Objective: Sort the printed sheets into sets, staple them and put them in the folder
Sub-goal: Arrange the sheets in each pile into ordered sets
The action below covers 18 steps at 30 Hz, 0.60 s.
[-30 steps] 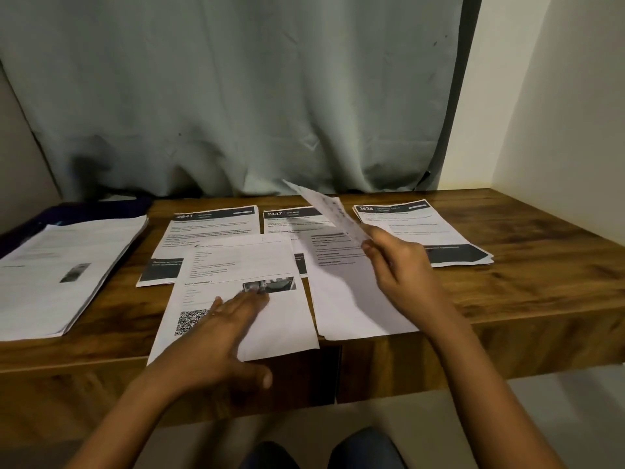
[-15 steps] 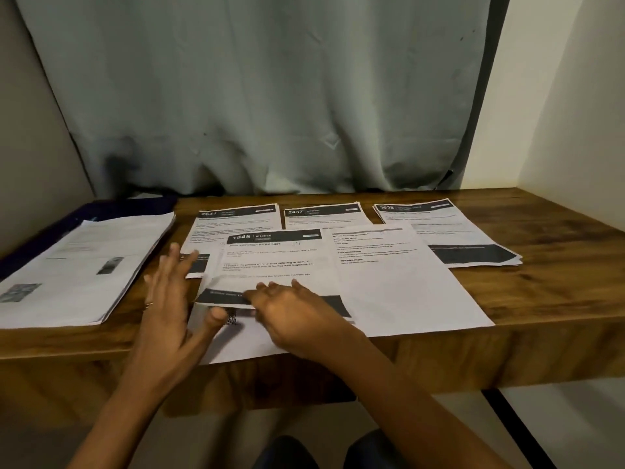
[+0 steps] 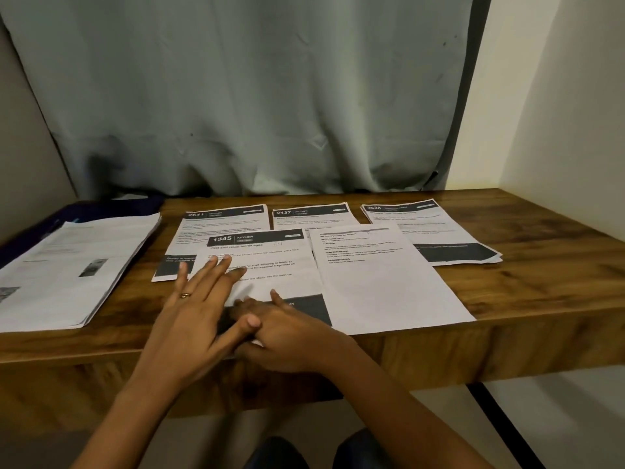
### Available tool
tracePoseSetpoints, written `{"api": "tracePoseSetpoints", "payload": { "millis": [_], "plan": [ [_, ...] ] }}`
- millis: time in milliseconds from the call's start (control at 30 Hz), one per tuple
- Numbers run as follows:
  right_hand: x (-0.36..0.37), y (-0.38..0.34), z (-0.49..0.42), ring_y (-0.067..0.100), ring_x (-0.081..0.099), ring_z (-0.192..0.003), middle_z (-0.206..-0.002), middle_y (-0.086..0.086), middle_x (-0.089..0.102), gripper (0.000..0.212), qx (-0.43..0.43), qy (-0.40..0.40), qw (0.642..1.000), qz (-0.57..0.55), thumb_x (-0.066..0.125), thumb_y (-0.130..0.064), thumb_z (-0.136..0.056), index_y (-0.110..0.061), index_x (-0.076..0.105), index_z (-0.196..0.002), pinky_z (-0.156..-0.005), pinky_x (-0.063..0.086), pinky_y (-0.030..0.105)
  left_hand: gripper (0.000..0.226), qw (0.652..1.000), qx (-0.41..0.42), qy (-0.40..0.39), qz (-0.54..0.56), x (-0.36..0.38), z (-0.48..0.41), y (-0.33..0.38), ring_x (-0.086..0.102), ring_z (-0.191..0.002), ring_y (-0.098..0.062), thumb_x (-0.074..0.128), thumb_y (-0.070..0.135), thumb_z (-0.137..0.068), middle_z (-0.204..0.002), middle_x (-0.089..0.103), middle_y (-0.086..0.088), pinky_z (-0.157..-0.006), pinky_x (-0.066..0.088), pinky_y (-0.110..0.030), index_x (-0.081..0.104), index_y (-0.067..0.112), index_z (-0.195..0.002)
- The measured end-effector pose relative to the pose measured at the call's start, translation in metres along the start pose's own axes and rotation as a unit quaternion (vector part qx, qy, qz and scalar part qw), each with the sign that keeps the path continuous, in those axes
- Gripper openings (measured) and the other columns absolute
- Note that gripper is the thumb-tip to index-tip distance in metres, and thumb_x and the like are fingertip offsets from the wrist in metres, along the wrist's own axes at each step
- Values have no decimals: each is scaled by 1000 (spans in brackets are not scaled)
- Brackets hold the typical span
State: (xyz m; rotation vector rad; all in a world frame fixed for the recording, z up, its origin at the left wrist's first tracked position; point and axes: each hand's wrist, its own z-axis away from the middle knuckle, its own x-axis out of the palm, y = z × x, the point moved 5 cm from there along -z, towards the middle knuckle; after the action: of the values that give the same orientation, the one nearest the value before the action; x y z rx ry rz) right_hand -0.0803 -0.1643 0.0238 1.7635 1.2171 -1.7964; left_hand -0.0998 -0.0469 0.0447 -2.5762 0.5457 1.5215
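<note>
Sheet 1345 (image 3: 267, 262) lies at the desk's front middle, over another sheet. My left hand (image 3: 199, 309) rests flat on its left part, fingers straight, a ring on one finger. My right hand (image 3: 284, 330) is at the sheet's near edge and pinches the paper there, partly under my left thumb. Right of it lies a text sheet without a header (image 3: 382, 282). Behind are sheets 2641 (image 3: 220, 228), 2437 (image 3: 307, 214) and the set 3638 (image 3: 429, 231). A thick stack of printed sheets (image 3: 74, 265) sits at the left on a dark blue folder (image 3: 111, 206).
The wooden desk (image 3: 541, 282) ends at a grey curtain (image 3: 253, 113) behind and a white wall (image 3: 558, 130) on the right. The front sheets reach the desk's near edge. My knees show below the desk. No stapler is visible.
My right hand brought a sheet over and laid it down as sheet 1345 on the front pile. My left hand lifted off the pile and now rests flat on that sheet.
</note>
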Motion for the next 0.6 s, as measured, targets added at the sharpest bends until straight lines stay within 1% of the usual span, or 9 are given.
{"api": "tracePoseSetpoints", "payload": {
  "millis": [100, 167, 200, 267, 300, 367, 433, 500, 600],
  "plan": [
    [-33, 21, 27, 11, 16, -145, -156, 2, 27, 59, 50, 65, 996, 22, 44, -46, -97, -20, 30, -148, -121, 0, 37, 89, 999, 11, -18, 34, 5, -4, 8, 5, -140, 1, 11, 86, -80, -156, 15, 9, -117, -5, -22, 26, 30, -148],
    [-53, 48, 55, 6, 12, -145, -158, -5, 20, 63, 112, 109, 986, 51, 42, -52, -96, -24, 26, -150, -119, -1, 29, 91, 995, 7, -71, 66, 13, -6, 16, -6, -139, 2, 5, 93, -68, -153, -6, 21, -113, -4, -21, 7, 46, -145],
    [-59, 62, 70, 3, 8, -144, -158, -10, 15, 65, 144, 111, 981, 62, 42, -54, -95, -26, 24, -151, -115, -2, 25, 92, 992, 9, -101, 72, 18, -6, 22, -11, -138, 2, 3, 96, -62, -150, -15, 25, -112, -4, -23, -2, 51, -142],
    [-60, 85, 95, -3, 0, -138, -153, -20, 5, 70, 200, 84, 974, 64, 43, -60, -91, -33, 17, -151, -108, -1, 21, 99, 988, 41, -140, 48, 33, -9, 32, -16, -136, 2, -1, 98, -56, -147, -21, 25, -111, -9, -21, -9, 50, -142],
    [-58, 94, 104, -3, -1, -138, -153, -21, 3, 73, 215, 67, 972, 65, 42, -63, -89, -36, 14, -151, -109, -1, 22, 104, 986, 59, -154, 25, 41, -11, 36, -17, -136, 2, -2, 97, -55, -149, -20, 22, -110, -12, -21, -9, 47, -145],
    [-51, 105, 115, 5, 4, -145, -157, -18, 4, 79, 222, 42, 971, 75, 40, -71, -83, -40, 11, -150, -115, 0, 28, 108, 980, 78, -181, -21, 56, -13, 38, -17, -138, -1, -4, 94, -55, -154, -17, 16, -110, -13, -22, -10, 40, -149],
    [-44, 111, 120, 8, 6, -147, -158, -16, 6, 82, 220, 26, 972, 78, 39, -75, -79, -41, 12, -150, -117, 0, 31, 113, 977, 80, -193, -38, 67, -14, 36, -9, -145, -8, -13, 93, -52, -158, -10, 11, -110, -11, -24, -8, 37, -150],
    [-42, 113, 124, 8, 6, -147, -158, -15, 7, 79, 212, 31, 973, 80, 43, -71, -82, -41, 15, -149, -116, -3, 28, 119, 976, 81, -194, -46, 70, -13, 35, 1, -148, -14, -20, 93, -49, -161, -1, 8, -110, -9, -26, -2, 36, -152],
    [-42, 116, 127, 6, 6, -146, -158, -14, 10, 69, 198, 40, 977, 70, 50, -56, -90, -38, 19, -149, -113, -6, 23, 113, 980, 74, -177, -44, 68, -11, 33, 7, -148, -16, -16, 91, -56, -161, 7, 7, -111, -7, -26, 5, 35, -152]
  ]
}}
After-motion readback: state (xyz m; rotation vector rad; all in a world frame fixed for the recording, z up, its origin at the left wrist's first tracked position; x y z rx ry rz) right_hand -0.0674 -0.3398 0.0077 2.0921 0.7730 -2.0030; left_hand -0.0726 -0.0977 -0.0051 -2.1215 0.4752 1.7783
